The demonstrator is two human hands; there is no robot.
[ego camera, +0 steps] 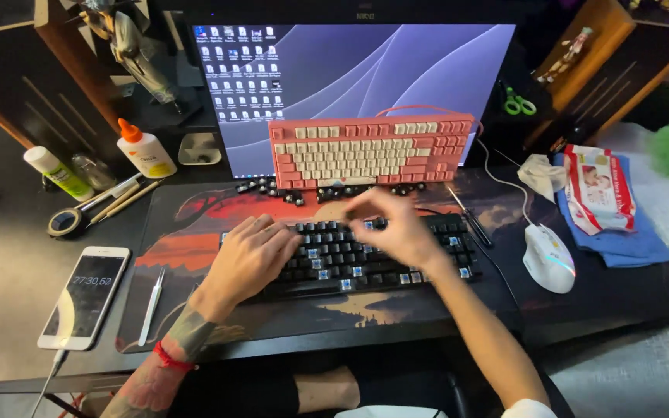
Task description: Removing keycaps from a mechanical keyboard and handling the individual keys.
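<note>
A black keyboard (396, 259) lies on a printed desk mat (195, 248), with several keycaps off and blue switches showing. My left hand (249, 259) rests flat on its left end. My right hand (392, 228) hovers over the upper middle keys, motion-blurred, fingers pinched; whether it holds a keycap I cannot tell. Loose black keycaps (296, 192) lie in a row behind the keyboard. A pink and cream keyboard (369, 149) leans upright against the monitor (365, 70).
A phone (87, 294) on a cable and tweezers (151, 306) lie at the left. Glue bottle (145, 149), a tube (57, 172) and a tape roll (65, 223) stand further back. At the right are a white mouse (549, 259), a wipes pack (599, 190) on blue cloth, a thin tool (470, 217) and scissors (519, 102).
</note>
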